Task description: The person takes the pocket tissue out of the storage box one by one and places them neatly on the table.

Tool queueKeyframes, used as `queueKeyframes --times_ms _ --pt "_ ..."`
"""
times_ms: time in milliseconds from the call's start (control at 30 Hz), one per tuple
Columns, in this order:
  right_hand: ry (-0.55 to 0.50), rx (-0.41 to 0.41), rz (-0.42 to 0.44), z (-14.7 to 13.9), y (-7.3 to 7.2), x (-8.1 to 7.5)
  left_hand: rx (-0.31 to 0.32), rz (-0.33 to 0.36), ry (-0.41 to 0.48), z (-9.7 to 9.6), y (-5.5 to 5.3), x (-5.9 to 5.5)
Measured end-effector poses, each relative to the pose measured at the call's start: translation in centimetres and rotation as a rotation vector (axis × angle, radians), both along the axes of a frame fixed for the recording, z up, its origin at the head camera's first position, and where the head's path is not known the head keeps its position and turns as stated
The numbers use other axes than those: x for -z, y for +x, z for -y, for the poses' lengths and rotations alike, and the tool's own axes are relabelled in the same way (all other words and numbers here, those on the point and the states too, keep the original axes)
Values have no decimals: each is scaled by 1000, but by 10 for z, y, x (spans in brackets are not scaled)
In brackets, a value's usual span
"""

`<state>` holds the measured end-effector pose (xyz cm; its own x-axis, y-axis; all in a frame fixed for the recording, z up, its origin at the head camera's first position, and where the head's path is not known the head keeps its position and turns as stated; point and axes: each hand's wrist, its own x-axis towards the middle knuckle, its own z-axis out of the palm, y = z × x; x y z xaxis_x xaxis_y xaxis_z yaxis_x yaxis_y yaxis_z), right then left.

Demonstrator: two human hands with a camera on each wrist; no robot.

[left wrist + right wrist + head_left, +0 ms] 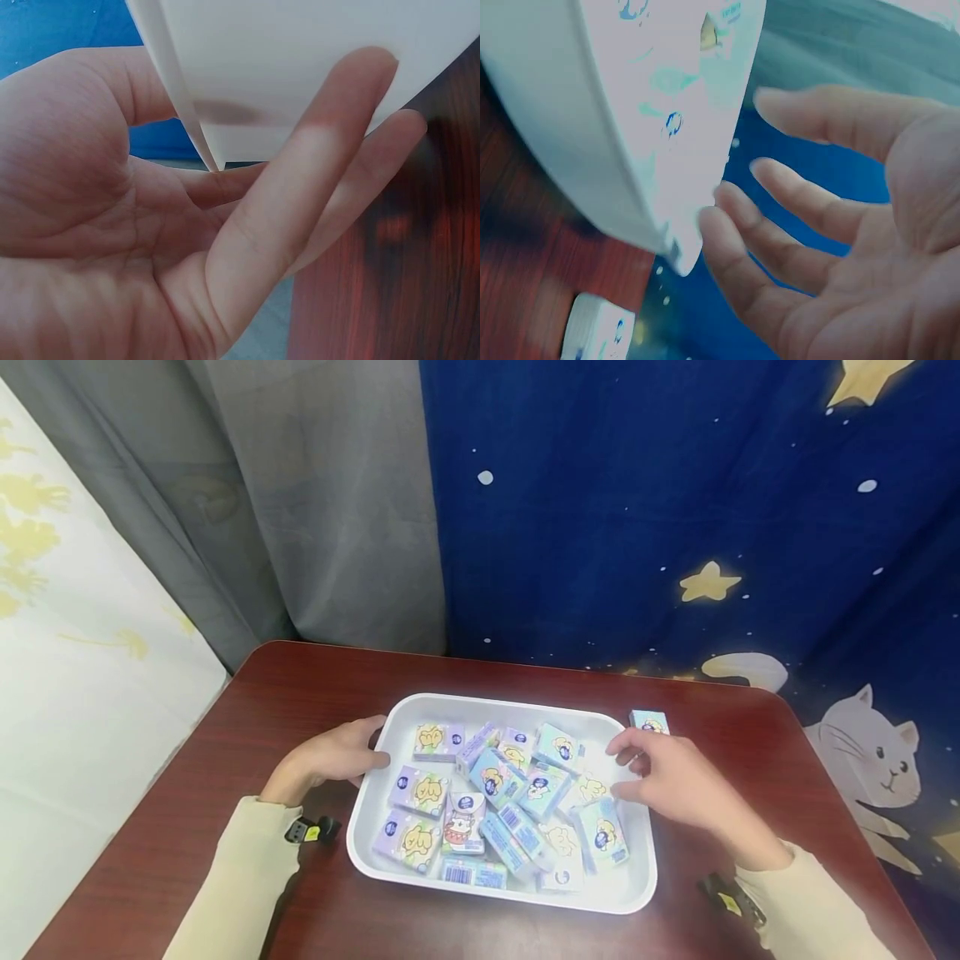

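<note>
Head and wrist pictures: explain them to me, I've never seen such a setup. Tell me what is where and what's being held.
There is no machine here, just a person's two bare hands. The wide picture comes from a camera worn on the head; the two close ones come from cameras on the wrists. On the dark red table is a white tray with many small printed packs in it. A separate pack lies outside, by the right hand. The left hand holds the tray's left edge; the right is at the opposite edge, fingers spread, with nothing visible in its grasp.
</note>
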<state>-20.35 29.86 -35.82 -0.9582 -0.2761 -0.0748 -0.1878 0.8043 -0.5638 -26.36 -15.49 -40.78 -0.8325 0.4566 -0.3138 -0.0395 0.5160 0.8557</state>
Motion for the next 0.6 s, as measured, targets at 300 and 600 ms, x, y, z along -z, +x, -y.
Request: queueKeyframes --times_ms 300,600 --pt "119 -158 105 22 3 2 -7 -3 -15 -2 0 -1" --pt "168 -175 144 30 3 10 -6 -4 -21 -1 1 0"
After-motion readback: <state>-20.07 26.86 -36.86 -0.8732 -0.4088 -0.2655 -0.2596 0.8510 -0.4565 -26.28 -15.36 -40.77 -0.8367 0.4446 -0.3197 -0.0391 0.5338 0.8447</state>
